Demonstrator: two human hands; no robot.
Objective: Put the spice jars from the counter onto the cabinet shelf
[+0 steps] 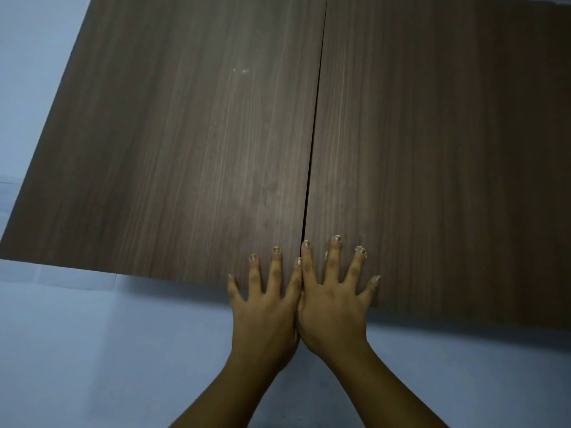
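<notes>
Dark wood-grain cabinet doors [216, 134] shut. Left hand [265, 316] and right hand [333, 310] flat beside centre seam [312, 168], fingers spread, holding nothing; likely pressing doors. Spice jars, counter, shelf not visible.

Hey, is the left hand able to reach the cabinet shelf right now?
Probably not. Both cabinet doors are shut, hiding the shelf. The left hand and right hand lie flat against them beside the seam, holding nothing.

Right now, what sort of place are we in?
Probably a kitchen, facing a wall cabinet: two shut wood-grain doors, left door and right door, on a plain bluish wall. Left hand and right hand lie flat on them. No jars or counter show.
</notes>
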